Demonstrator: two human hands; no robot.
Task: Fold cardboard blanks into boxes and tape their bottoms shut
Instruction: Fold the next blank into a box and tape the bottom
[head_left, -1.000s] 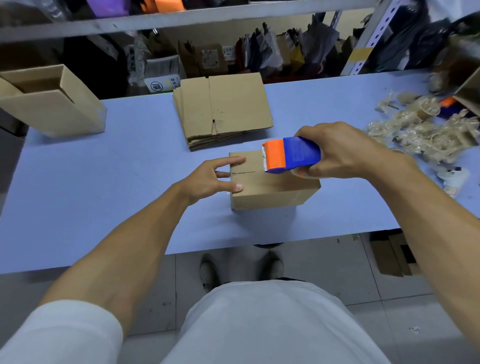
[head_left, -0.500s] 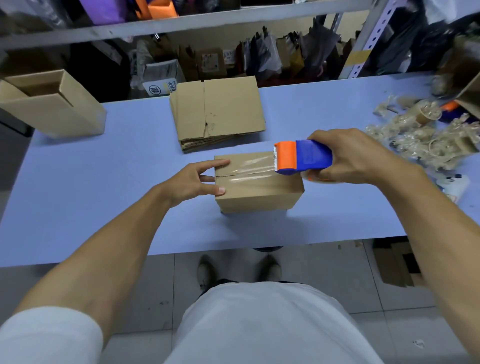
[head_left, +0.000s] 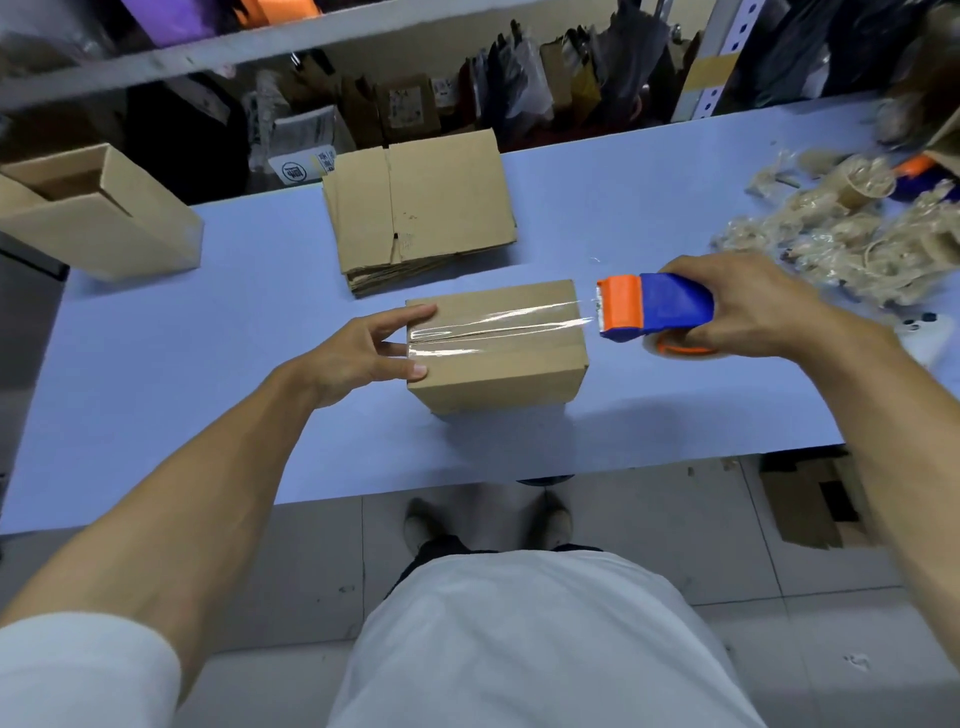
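A small folded cardboard box (head_left: 498, 374) stands on the blue table (head_left: 208, 364), its flaps on top. A strip of clear tape (head_left: 493, 327) runs along the flap seam from the left edge past the right edge. My left hand (head_left: 363, 353) rests against the box's left end, with straight fingers touching the tape's start. My right hand (head_left: 753, 306) grips a blue and orange tape dispenser (head_left: 649, 309) just off the box's right edge, with tape stretched from it to the box.
A stack of flat cardboard blanks (head_left: 421, 208) lies behind the box. An assembled open box (head_left: 98, 218) stands at the far left. Crumpled tape scraps and empty rolls (head_left: 841, 228) pile up at the right. Cardboard pieces (head_left: 810, 499) lie on the floor.
My right hand has drawn the dispenser rightward across the box top and past its right edge, laying tape along the seam. My left hand has stayed at the left end.
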